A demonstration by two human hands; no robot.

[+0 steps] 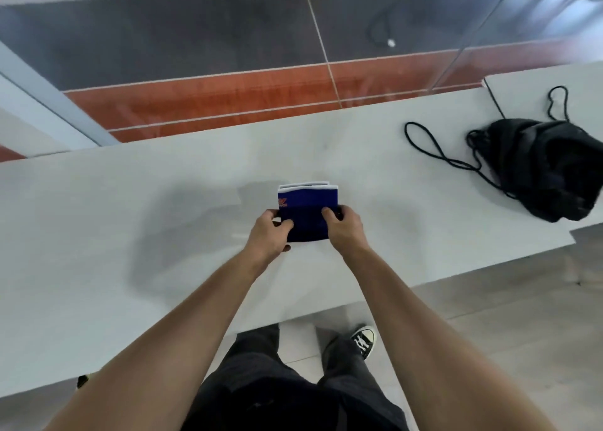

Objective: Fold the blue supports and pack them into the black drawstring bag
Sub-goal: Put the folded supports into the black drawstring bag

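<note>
A person stands at a white table (130, 234), both hands on a small stack of blue supports (308, 202) at the table's centre. The left hand (269, 231) pinches the stack's near left corner; the right hand (344, 226) curls round its near right corner. The supports look folded already — white edges show at twelve o'clock, though blur hides how many layers. The black drawstring bag (545, 169) lies crumpled well apart at two o'clock, cords trailing — packing is not yet done.
</note>
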